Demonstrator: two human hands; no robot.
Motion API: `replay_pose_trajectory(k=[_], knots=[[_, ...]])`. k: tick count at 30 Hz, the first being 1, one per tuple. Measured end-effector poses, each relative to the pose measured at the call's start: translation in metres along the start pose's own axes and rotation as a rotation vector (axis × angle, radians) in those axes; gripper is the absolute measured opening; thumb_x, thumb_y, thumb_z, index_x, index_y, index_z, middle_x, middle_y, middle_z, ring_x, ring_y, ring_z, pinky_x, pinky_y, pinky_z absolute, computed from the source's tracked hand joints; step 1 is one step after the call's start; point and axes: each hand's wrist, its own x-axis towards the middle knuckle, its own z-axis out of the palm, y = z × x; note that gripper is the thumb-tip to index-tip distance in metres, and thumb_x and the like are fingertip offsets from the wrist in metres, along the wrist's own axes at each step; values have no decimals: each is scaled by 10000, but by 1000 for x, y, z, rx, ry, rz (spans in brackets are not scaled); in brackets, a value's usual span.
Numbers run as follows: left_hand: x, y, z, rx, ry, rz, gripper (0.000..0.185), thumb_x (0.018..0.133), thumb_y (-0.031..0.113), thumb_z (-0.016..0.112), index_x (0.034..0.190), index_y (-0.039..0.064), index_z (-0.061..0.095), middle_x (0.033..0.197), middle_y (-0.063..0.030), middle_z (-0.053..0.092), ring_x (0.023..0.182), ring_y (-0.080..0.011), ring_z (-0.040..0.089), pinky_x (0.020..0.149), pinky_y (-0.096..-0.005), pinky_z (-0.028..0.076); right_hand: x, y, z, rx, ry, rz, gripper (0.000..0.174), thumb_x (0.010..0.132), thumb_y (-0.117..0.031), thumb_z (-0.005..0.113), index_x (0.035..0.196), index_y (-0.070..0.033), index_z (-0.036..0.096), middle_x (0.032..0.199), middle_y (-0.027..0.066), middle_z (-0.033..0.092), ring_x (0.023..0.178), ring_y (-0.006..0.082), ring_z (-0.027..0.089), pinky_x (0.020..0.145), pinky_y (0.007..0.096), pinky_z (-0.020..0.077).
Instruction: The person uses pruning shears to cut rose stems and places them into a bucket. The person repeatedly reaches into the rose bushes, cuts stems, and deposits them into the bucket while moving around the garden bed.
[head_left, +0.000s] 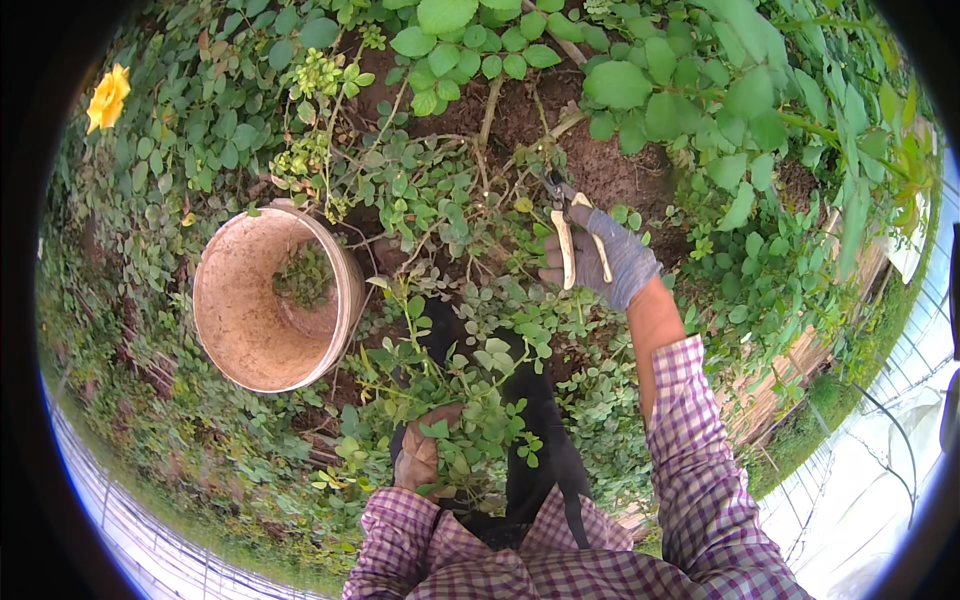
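My right hand (600, 259), in a grey-blue glove, holds pruning shears (564, 247) with cream handles. The handles are spread apart, and the dark blades point up at low rose stems (551, 154) near bare soil. Leaves partly hide the blade tips, so I cannot tell whether they touch a stem. Close to my body, my left hand (418, 454), in a soiled glove, is closed around a bunch of leafy green cuttings (465, 405). The leaves cover most of its fingers.
A dirty whitish plastic bucket (262, 322) stands tilted at the left, with some green clippings (304, 277) inside. Rose bushes (660, 75) crowd all around, their leaves hanging close at the upper right. A yellow rose (109, 99) blooms at the far left. Brown soil (615, 172) shows between stems.
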Motion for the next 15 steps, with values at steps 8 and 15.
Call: replay_pose_trajectory(k=[8,15], knots=[[-3,0,0,-87,-8,42,520,1084,400,615,1388,-14,694,1369,-158,730,1288,-262,677,1118,-395,525,20,16,-9,165,-112,-53,592,1024,-395,719,1439,-16,533,1265,271,612,1117,451,659,1047,691,550],[-7,2,-1,-163,-94,63,739,1032,564,692,1486,-14,613,1499,-160,632,1443,-286,554,1227,-453,419,48,23,-14,379,-515,-74,478,1035,-435,711,1337,-74,626,980,139,693,917,300,692,933,580,579]])
